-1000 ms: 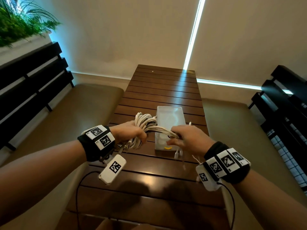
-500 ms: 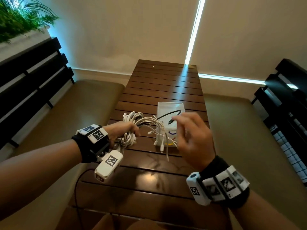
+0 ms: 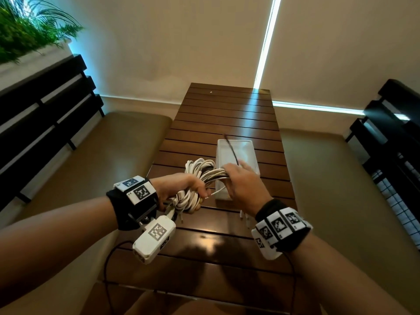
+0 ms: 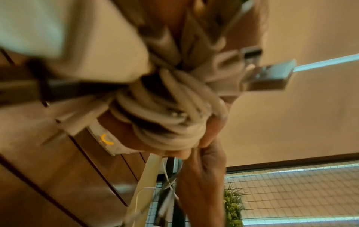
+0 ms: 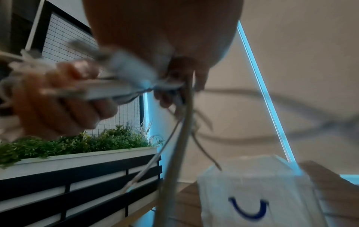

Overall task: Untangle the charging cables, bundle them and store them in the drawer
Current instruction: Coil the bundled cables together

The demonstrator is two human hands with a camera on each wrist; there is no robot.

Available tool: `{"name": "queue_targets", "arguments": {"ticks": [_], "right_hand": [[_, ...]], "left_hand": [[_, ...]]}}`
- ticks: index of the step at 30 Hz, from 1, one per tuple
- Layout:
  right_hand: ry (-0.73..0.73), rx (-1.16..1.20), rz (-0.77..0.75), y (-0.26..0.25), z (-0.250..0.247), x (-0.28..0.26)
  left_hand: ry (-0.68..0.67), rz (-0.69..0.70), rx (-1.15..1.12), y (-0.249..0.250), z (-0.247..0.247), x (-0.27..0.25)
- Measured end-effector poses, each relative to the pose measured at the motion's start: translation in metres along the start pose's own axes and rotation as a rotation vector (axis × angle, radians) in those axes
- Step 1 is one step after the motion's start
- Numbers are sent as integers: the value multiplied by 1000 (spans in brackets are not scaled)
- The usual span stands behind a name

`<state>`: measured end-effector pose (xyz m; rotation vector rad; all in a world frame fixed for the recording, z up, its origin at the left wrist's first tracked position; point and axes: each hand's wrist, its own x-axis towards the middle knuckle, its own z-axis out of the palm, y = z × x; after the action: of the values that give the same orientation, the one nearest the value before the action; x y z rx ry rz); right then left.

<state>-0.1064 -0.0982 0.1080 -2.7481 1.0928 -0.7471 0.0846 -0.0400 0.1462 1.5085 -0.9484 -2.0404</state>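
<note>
A thick coil of white charging cables [image 3: 197,178] hangs above the slatted wooden table [image 3: 227,123]. My left hand [image 3: 181,189] grips the coil's lower part; the left wrist view shows the loops [image 4: 170,113] wrapped in its fingers and a USB plug [image 4: 272,75] sticking out. My right hand [image 3: 238,185] holds the cable strands running off the coil, and a thin dark cable [image 3: 231,148] rises from its fingers. Loose ends and plugs [image 3: 244,218] dangle below it. A white plastic drawer box [image 3: 236,148] stands on the table right behind the hands.
Padded benches [image 3: 102,160] run along both sides of the table, backed by dark slatted rails [image 3: 45,110]. A planter with green plants [image 3: 27,30] sits at upper left. A wire mesh panel [image 3: 400,196] is at the right.
My right hand, lifted away from the coil half a second ago with strands and the dark cable trailing, has come back against the bundle. The left hand kept its grip.
</note>
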Motion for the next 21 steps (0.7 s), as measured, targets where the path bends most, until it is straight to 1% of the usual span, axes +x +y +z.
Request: {"name": "queue_targets", "arguments": {"ticks": [2,3,4,6,7,9,11,13,16,19,21], "right_hand": [[-265,56,40,3,-17,6],[-349,98,45,4,-25,8],[-397,175,44,4,-33,10],[-433,413,80,1,-47,13],[-424,562,121,-3,-53,13],[-335,781,195,-12,-55,9],[-187,894,266,-20,-49,7],[-56,1014,369,-26,-38,7],[61,1075,473,-31,-25,6],[73,1092,535,-37,-18,4],[66,1103,546,-38,-15,4]], "left_hand": [[10,47,6,-2,-2,-2],[17,67,18,-3,-2,-2],[35,90,39,-4,-1,-2],[73,162,76,-5,1,-1],[81,206,90,-4,3,-1],[90,282,99,1,10,-1],[110,325,102,9,17,0],[121,347,109,13,22,4],[149,332,143,17,25,12],[168,312,152,19,29,15],[167,294,163,19,31,17]]}}
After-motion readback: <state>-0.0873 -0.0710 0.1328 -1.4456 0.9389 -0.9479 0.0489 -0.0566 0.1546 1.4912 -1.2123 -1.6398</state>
